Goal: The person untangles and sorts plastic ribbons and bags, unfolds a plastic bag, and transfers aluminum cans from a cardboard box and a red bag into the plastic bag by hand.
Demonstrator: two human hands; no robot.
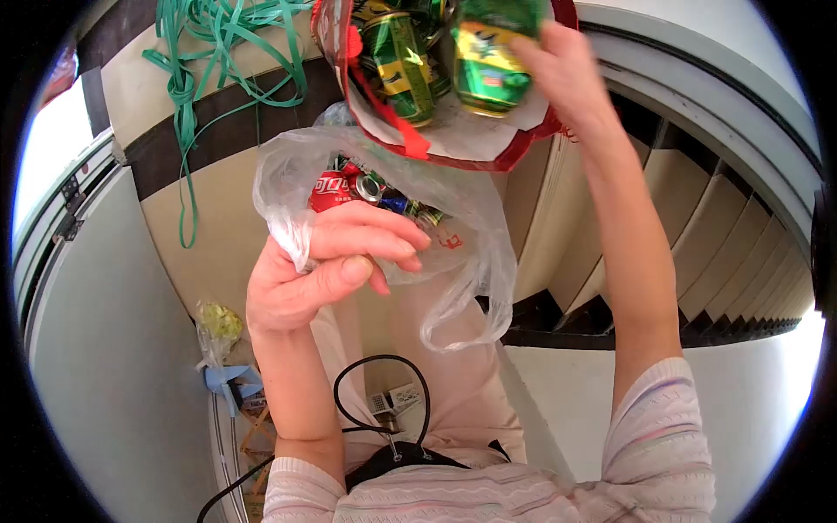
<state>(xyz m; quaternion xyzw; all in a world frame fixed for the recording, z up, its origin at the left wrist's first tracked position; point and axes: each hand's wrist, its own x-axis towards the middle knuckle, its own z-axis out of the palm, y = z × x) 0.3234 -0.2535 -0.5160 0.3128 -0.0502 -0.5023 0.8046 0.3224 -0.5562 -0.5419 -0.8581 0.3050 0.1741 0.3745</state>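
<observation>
My right hand (568, 77), slightly blurred, grips a green and yellow drink can (493, 63) over the mouth of a red bag with a white lining (453, 146). More green cans, one of them a yellow-banded can (399, 70), lie inside that red bag. Nearer to me hangs a clear plastic bag (478, 209) with its mouth spread. My left hand (316, 270) holds it by a handle looped between thumb and fingers, the fingers partly stretched out. Inside are a red can (331, 192) and several other cans, partly hidden by that hand.
Green strapping tape (231, 35) lies tangled at the upper left. A grey door panel (113, 331) stands on the left. Beside it are a small bag with something yellow-green (220, 322) and a blue object (231, 381). Dark-edged stairs (689, 227) fill the right side.
</observation>
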